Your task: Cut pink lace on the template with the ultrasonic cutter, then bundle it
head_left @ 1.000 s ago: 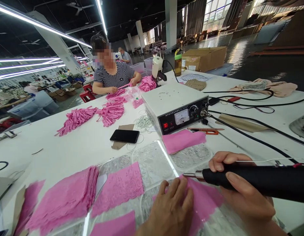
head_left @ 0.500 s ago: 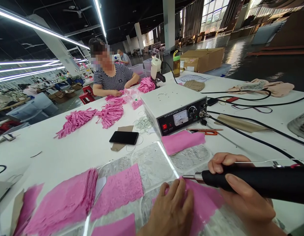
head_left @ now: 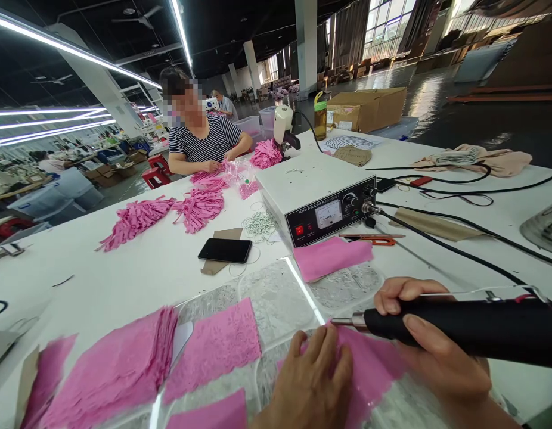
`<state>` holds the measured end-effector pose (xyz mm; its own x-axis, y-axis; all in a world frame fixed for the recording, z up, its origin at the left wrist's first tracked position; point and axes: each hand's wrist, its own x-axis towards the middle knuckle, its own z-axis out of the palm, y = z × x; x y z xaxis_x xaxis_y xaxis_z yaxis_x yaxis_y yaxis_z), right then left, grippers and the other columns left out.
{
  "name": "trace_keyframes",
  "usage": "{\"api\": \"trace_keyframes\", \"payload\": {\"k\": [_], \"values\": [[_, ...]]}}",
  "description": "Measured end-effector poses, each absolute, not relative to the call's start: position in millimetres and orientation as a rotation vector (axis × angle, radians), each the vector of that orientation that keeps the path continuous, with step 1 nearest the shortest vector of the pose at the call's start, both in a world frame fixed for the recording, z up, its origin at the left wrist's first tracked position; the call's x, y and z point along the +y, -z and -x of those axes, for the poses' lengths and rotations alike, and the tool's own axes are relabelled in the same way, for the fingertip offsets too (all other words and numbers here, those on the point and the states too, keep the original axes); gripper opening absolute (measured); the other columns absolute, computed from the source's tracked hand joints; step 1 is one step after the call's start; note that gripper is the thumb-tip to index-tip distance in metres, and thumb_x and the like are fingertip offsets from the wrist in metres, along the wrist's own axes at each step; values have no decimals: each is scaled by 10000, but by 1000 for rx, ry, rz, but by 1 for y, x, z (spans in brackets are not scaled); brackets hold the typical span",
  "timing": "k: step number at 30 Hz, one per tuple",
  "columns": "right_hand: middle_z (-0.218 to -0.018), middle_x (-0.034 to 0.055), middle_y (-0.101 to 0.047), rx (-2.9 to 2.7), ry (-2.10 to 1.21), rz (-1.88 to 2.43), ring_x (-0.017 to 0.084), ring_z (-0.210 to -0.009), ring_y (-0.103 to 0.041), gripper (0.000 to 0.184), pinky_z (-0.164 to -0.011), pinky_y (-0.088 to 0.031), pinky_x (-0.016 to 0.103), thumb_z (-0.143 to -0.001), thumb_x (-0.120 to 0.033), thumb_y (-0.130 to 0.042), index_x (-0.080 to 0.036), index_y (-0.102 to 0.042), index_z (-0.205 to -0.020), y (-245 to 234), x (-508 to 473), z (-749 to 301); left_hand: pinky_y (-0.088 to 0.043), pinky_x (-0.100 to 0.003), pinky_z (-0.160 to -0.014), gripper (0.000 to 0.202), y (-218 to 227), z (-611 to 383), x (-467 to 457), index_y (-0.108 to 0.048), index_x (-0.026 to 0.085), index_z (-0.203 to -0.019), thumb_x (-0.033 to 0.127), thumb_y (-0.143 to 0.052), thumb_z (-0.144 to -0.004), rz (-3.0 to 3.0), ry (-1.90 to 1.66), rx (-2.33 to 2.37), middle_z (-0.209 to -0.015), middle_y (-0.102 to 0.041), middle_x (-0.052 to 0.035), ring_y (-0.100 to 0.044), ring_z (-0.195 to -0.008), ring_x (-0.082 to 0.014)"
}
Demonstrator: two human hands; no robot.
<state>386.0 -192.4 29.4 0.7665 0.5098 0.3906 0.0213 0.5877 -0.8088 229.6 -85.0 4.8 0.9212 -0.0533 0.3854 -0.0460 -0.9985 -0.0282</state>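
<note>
My right hand [head_left: 441,363] is wrapped round a black ultrasonic cutter handpiece [head_left: 504,333]. Its metal tip points left and meets the upper edge of a pink fabric piece [head_left: 372,363], close to my left fingertips. My left hand [head_left: 309,381] presses that fabric onto a clear sheet with rounded panel outlines [head_left: 276,298], fingers bent and slightly apart. Part of the fabric is hidden under both hands. To the left lie a pink lace piece [head_left: 217,345], a thick stack of pink fabric [head_left: 115,363] and another pink piece [head_left: 213,411].
A white control box [head_left: 318,185] with a meter stands ahead, cables running right. In front of it lie folded pink fabric [head_left: 332,256] and an orange-handled tool [head_left: 383,240]. A phone [head_left: 225,250] rests to the left. Across the table a co-worker [head_left: 208,140] handles pink strips [head_left: 199,208].
The handpiece and my right hand have shifted very slightly left, with the tip still at the fabric's edge. My left hand stays in place.
</note>
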Motion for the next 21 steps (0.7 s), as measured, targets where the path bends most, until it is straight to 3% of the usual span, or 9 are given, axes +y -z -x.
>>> {"api": "trace_keyframes", "payload": {"k": [13, 21], "values": [[-824, 26, -551, -759, -211, 967, 179, -733, -516, 37, -682, -471, 349, -885, -249, -611, -254, -583, -910, -28, -190, -384, -463, -397, -815, 298, -1, -230, -83, -585, 123, -1157, 193, -363, -971, 3044, 654, 100, -1224, -625, -151, -570, -1126, -262], [-813, 21, -533, -558, -218, 809, 139, -659, -469, 83, -618, -465, 295, -811, -251, -646, -226, -636, -890, -29, -200, -395, -472, -382, -777, 309, -12, -231, -80, -587, 104, -1167, 187, -377, -957, 3064, 530, 173, -1267, -614, -130, -570, -1113, -273]]}}
